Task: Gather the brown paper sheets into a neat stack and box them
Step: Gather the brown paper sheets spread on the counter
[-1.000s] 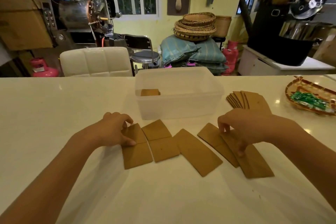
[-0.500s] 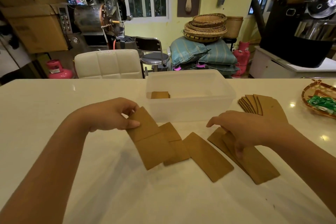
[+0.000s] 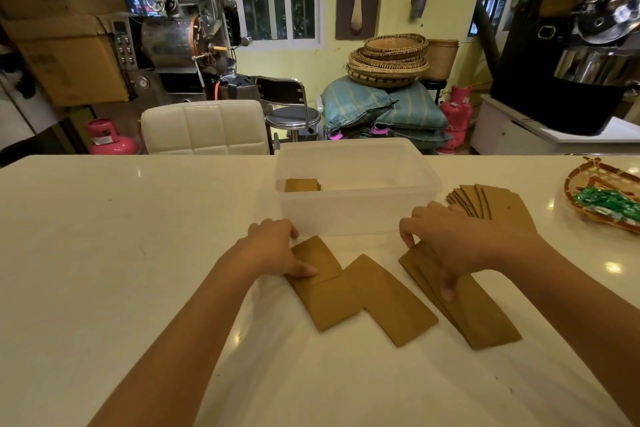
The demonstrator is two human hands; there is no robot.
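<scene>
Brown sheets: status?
Left hand pressing the left pile, right hand on the right pile. One sheet loose between. Box open, path clear.

Both hands palm-down, forearms converging; left hand thumb out flat, right hand fingers curled, thumb down.

we cannot count the brown sheets under the right hand, whose palm also covers the near end of the fanned sheets, the left hand hides its sheet's far corner, and the frame's right edge crops the woven tray.
</scene>
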